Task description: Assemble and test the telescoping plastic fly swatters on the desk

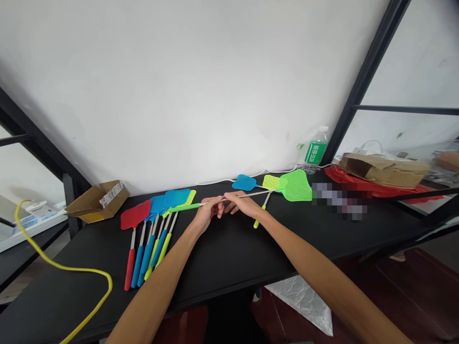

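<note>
Forearms (304,251) overhang a black table (222,260), white wall (215,95) behind.

The person's left hand (207,211) is bare, and the right hand (245,202) is too, both with slender fingers (219,209); the nails are too small for me to make out. The left wrist (194,230) is narrow and uncovered, and the right wrist (262,215) matches it. The left forearm (161,283) and the right forearm (315,263) look long and smooth in outline, slim near the wrists and broader toward the elbows, bare as far up as I can see. The shoulders are out of sight. Low between the forearms is a black patch (234,317), perhaps clothing, too dark to tell its cut or cloth.
</note>
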`<state>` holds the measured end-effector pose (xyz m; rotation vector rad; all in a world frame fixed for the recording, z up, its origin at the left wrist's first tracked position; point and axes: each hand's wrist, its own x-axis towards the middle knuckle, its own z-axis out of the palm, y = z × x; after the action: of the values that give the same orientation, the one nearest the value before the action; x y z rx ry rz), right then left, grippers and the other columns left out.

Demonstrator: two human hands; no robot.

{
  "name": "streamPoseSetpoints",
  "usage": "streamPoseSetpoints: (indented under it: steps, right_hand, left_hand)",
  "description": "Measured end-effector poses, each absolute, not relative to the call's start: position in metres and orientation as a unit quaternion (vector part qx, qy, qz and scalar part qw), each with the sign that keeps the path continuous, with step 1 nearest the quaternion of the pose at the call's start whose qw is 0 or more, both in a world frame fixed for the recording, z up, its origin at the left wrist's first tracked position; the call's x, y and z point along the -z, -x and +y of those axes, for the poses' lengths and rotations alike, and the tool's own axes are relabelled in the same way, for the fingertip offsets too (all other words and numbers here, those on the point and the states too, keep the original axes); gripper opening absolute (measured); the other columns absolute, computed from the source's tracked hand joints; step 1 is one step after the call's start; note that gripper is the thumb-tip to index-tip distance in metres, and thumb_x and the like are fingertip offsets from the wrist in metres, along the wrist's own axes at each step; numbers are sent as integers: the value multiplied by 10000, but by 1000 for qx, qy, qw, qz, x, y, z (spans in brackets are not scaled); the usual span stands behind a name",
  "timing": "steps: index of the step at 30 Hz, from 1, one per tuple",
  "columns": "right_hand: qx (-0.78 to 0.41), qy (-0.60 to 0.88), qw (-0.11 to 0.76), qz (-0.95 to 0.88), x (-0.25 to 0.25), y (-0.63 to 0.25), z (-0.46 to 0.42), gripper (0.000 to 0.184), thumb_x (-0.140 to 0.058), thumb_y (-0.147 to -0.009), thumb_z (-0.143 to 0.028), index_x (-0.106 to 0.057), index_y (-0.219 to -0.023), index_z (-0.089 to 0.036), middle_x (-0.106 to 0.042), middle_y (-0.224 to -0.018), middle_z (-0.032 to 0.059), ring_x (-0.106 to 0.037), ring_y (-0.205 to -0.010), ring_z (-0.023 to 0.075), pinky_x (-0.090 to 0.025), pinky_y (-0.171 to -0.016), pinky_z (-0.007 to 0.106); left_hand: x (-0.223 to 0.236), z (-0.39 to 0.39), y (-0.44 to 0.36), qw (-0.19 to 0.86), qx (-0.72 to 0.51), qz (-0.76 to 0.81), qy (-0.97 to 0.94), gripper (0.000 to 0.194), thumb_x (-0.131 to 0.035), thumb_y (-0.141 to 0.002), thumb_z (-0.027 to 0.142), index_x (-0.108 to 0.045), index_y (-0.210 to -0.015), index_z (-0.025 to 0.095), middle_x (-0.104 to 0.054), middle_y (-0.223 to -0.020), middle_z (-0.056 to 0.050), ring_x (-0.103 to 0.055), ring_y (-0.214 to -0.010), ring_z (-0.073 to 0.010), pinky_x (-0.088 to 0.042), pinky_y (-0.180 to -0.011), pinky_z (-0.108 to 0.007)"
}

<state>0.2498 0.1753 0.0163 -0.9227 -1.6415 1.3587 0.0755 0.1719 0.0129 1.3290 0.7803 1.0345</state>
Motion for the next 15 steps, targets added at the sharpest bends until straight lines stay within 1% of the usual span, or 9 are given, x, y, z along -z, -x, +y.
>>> streamPoseSetpoints:
  steps: [3, 5, 10, 15]
  right_hand:
    - [-528, 370, 416, -641, -15, -249, 177, 525, -519, -910, -584, -574, -592, -170, -626, -612, 39, -607, -533, 132, -491, -547, 236]
    - [-555, 345, 415, -634, -14, -248, 178, 559, -523, -906, -582, -531, -525, -173, -566, -541, 21, -554, -478, 120, -484, -537, 249]
    - [-608, 326, 432, -581, -12, -245, 180, 496, -584, -870, -544, -588, -557, -159, -597, -576, 25, -555, -487, 121, -482, -550, 263]
    - [-611, 361, 464, -530, -12, -243, 181, 488, -602, -848, -510, -518, -500, -179, -548, -520, 6, -522, -472, 115, -454, -535, 257]
  left_hand:
    - [-14, 172, -76, 599, -455, 339, -565, 393, -663, -804, 453, -554, -554, 170, -513, -473, 10, -444, -435, -105, -352, -479, -248]
    - [-14, 172, -76, 599, -459, 339, -562, 389, -669, -800, 444, -558, -549, 167, -506, -469, 10, -439, -440, -104, -355, -486, -248]
    - [-15, 171, -78, 593, -460, 345, -564, 387, -672, -801, 460, -593, -578, 155, -536, -499, -3, -464, -460, -109, -352, -483, -247]
    - [-12, 173, -80, 583, -464, 347, -571, 391, -665, -812, 470, -601, -594, 152, -554, -525, -5, -465, -463, -102, -342, -473, -238]
